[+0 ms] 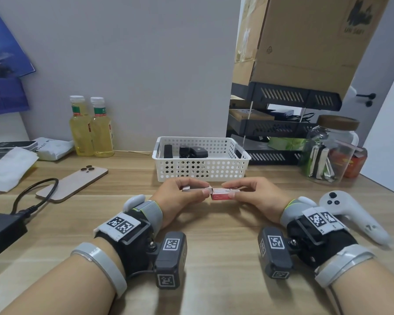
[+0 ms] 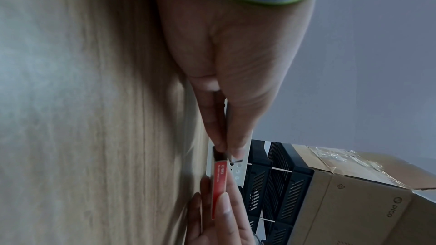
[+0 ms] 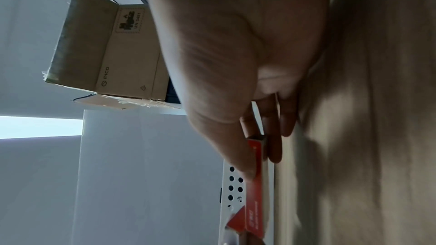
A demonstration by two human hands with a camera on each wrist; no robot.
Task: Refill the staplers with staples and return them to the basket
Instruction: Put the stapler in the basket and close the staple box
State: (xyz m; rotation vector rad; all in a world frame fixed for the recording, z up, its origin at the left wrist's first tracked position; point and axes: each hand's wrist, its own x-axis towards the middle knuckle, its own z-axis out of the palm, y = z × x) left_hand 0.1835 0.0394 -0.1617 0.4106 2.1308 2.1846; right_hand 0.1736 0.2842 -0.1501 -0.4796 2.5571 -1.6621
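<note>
A small red staple box (image 1: 222, 193) is held just above the wooden desk, in front of the white perforated basket (image 1: 203, 172). My right hand (image 1: 228, 190) pinches the red sleeve (image 3: 256, 157) between thumb and fingers. My left hand (image 1: 202, 189) pinches the pale inner tray (image 1: 188, 188) sticking out of the sleeve's left end; in the left wrist view the thumb and finger meet at the sleeve's open mouth (image 2: 218, 156). What the tray holds is hidden. Three black staplers (image 1: 168, 151) (image 1: 183, 152) (image 1: 198, 152) lie in the basket.
A phone (image 1: 72, 184) lies face down at left, near a black adapter (image 1: 2, 231) with its cable. Two yellow bottles (image 1: 91, 130) stand at the back. A white controller (image 1: 350, 214) and a glass jar (image 1: 330, 148) are at right, beside a black shelf rack (image 1: 280, 128).
</note>
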